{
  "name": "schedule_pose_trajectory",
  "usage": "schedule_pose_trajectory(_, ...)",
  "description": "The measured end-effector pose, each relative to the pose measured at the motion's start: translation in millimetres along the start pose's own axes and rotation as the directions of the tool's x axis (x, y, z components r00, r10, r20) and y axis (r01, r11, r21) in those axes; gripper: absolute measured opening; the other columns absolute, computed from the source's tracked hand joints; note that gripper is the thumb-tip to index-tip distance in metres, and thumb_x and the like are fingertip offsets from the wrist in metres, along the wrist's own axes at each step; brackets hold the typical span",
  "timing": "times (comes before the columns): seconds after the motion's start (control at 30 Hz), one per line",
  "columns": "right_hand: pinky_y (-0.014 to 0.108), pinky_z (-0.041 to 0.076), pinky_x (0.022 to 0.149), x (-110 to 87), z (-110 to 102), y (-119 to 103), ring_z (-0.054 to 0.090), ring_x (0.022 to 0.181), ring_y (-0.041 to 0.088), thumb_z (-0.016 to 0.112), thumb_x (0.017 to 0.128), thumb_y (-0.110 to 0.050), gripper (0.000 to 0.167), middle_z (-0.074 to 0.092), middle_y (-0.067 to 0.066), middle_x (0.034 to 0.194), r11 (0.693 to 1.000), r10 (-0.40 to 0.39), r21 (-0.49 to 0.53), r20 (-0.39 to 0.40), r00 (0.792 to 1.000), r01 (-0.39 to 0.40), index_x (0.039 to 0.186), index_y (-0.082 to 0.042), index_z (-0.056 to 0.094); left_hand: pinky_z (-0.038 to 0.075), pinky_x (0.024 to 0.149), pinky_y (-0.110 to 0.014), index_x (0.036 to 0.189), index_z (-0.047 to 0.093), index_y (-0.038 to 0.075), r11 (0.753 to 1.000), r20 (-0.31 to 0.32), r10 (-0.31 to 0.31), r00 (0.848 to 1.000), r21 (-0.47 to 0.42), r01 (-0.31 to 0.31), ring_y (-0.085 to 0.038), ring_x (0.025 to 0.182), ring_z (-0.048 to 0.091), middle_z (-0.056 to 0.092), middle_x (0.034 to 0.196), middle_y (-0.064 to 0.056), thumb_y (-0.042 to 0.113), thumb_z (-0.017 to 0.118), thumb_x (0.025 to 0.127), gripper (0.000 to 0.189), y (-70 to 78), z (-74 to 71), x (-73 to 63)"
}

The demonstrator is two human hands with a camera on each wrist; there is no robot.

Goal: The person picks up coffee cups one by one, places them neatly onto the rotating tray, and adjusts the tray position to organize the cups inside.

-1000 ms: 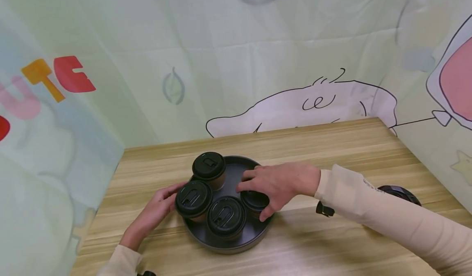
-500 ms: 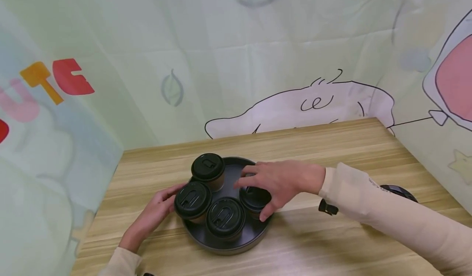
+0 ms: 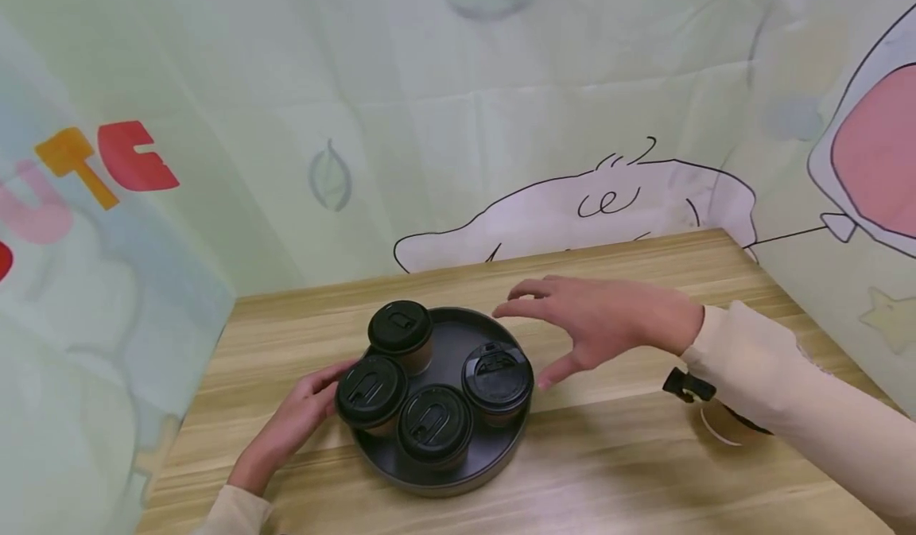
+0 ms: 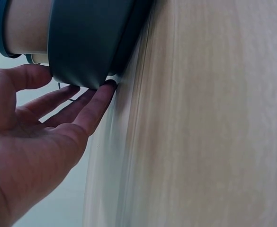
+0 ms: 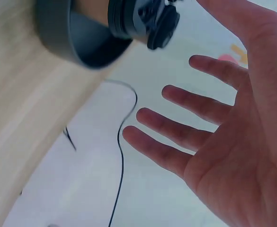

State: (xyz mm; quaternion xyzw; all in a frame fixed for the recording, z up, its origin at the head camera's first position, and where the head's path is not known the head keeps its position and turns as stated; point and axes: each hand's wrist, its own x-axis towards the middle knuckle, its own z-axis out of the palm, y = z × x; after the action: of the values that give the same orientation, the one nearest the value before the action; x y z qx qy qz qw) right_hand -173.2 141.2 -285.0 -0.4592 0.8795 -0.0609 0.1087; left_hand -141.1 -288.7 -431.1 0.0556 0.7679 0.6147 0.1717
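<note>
A dark round tray [image 3: 458, 485] stands on the table and bears several paper cups with black lids, bunched at its left and front, such as the front cup [image 3: 434, 424]. At the tray's right side sits another lidded cup [image 3: 498, 380], its lid shinier, with a raised part at the back. My left hand [image 3: 293, 417] touches the tray's left side; in the left wrist view, extended fingers and thumb rest against the tray wall [image 4: 84, 42]. To the right of the tray, my right hand [image 3: 601, 316] hovers with nothing in it, its fingers spread in the right wrist view [image 5: 242, 137].
Another cup [image 3: 730, 426] with a dark lid stands on the table at the right, mostly hidden behind the right forearm. Printed cloth walls [image 3: 401, 122] border the wooden table [image 3: 615, 455] at the back and sides.
My right hand has let go of the right-hand cup and moved away up and to the right. That cup stays in the tray. My left hand keeps its place against the tray.
</note>
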Motion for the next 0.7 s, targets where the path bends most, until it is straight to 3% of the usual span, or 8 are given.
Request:
schedule_pose_trajectory(0.37,0.052,0.046,0.109,-50.7,-0.5,25.0,0.048,0.138,0.029,0.061,0.081,-0.083,0.100,0.045,0.005,0.155,0.991,0.131,0.036,-0.093,0.987,-0.128,0.158,-0.022,0.044,0.048,0.100,-0.019,0.157,0.033,-0.009,1.000,0.009,0.006,1.000,-0.011,-0.006,0.001,0.123,0.056,0.036,0.160,-0.028,0.018,0.046,0.111,0.055,-0.3,-1.3,0.4)
schedule_pose_trajectory(0.7,0.056,0.044,0.109,-77.9,6.4,34.8,0.047,0.139,0.032,0.062,0.081,-0.083,0.098,0.047,0.006,0.153,0.979,0.202,0.054,-0.128,0.971,-0.196,0.156,-0.020,0.047,0.047,0.100,-0.018,0.156,0.033,-0.010,1.000,0.003,0.010,1.000,-0.005,-0.010,0.003,0.122,0.055,0.035,0.160,-0.029,0.017,0.046,0.111,0.055,-0.3,0.2,0.2)
